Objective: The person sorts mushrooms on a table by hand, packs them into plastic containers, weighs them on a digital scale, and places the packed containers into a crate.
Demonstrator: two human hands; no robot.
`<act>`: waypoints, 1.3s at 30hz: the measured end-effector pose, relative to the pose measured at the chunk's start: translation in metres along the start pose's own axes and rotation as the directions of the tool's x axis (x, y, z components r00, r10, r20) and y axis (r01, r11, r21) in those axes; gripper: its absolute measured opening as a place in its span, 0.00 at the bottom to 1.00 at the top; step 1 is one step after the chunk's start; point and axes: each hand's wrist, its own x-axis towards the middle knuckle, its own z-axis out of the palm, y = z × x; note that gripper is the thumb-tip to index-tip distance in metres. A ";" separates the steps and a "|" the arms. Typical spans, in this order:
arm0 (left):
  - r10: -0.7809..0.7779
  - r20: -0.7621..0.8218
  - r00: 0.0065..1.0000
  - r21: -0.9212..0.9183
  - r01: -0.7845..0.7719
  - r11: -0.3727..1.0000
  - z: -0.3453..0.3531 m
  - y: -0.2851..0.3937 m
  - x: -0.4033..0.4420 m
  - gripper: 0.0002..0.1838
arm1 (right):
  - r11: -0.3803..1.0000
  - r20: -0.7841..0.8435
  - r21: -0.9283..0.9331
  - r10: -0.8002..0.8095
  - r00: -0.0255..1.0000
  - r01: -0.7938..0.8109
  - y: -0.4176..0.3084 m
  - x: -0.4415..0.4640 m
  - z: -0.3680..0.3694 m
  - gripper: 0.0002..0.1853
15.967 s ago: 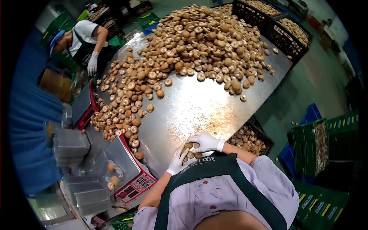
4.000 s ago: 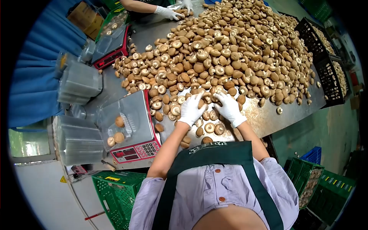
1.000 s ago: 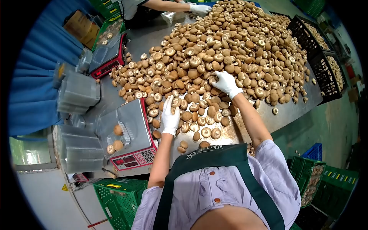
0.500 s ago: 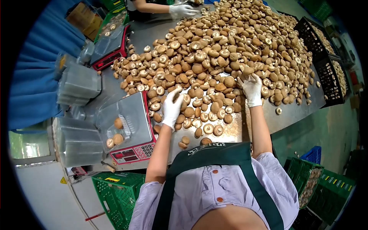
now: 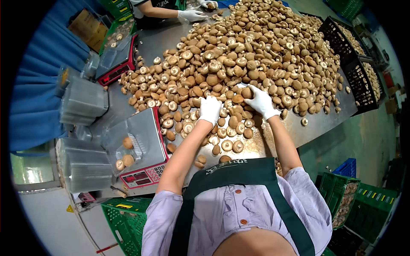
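Note:
White gloves cover both hands. My left hand (image 5: 210,110) rests on mushrooms at the near edge of the large mushroom pile (image 5: 256,51), fingers pointing down among them; what its fingertips hold, if anything, is hidden. My right hand (image 5: 260,102) is at the pile's edge to the right, thumb and fingers apart beside a brown mushroom (image 5: 247,92). Loose mushrooms (image 5: 227,146) lie on the metal table (image 5: 316,128) between my hands and the apron. A red-rimmed scale (image 5: 143,177) at the left carries a clear tray (image 5: 136,147) with several mushrooms.
Across the table a co-worker's gloved hand (image 5: 192,16) is by the pile. A second scale (image 5: 115,74) and stacked clear trays (image 5: 85,100) stand left. Black crates (image 5: 361,85) of mushrooms are at the right, green crates (image 5: 337,196) at lower right and a green crate (image 5: 128,226) at lower left.
My left hand has moved right, away from the scale, onto mushrooms nearer the middle. My right hand has shifted left and no longer has its fingers around a mushroom. The view has shifted slightly.

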 end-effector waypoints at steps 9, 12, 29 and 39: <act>-0.331 0.092 0.939 -0.996 0.094 -0.011 -0.053 -0.009 -0.050 0.22 | -0.089 0.288 0.957 0.228 0.930 -0.275 0.018 -0.043 -0.024 0.20; -0.143 0.387 0.911 -0.659 0.165 -0.733 -0.059 0.004 -0.073 0.23 | -0.213 0.337 0.934 0.269 0.902 -0.286 0.028 -0.055 -0.008 0.20; 0.297 0.346 0.890 0.091 0.283 -0.955 0.000 0.049 -0.137 0.31 | 0.872 -0.056 0.478 -0.091 0.994 0.106 -0.063 -0.106 -0.021 0.15; 0.377 0.220 0.900 0.121 0.358 -0.926 -0.007 0.055 -0.139 0.39 | 0.997 -0.038 -0.062 0.033 0.999 -0.035 0.038 -0.040 0.018 0.26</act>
